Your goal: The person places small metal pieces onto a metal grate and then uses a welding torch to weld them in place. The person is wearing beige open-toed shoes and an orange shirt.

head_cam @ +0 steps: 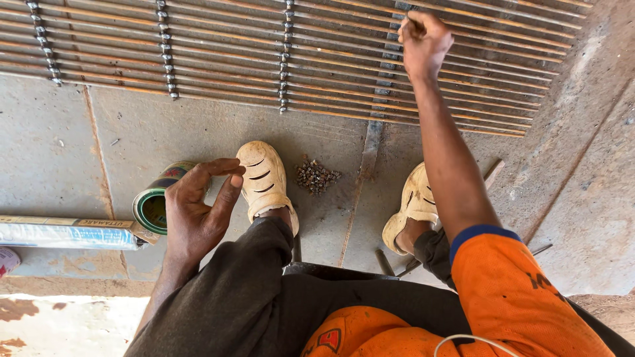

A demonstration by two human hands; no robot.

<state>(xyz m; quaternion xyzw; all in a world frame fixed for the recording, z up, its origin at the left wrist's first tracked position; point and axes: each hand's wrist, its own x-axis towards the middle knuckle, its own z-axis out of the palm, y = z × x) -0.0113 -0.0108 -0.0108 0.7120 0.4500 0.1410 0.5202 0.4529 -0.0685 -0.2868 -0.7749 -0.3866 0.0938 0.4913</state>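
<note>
Of the 2 hands, right hand (423, 41) pinches something small (unclear what) on the rod mat (218, 59); left hand (198, 205) hangs half-curled, empty.

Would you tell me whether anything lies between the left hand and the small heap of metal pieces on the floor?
Yes: the pale shoe on the person's left foot sits directly between the left hand and the heap of small metal pieces.
</note>
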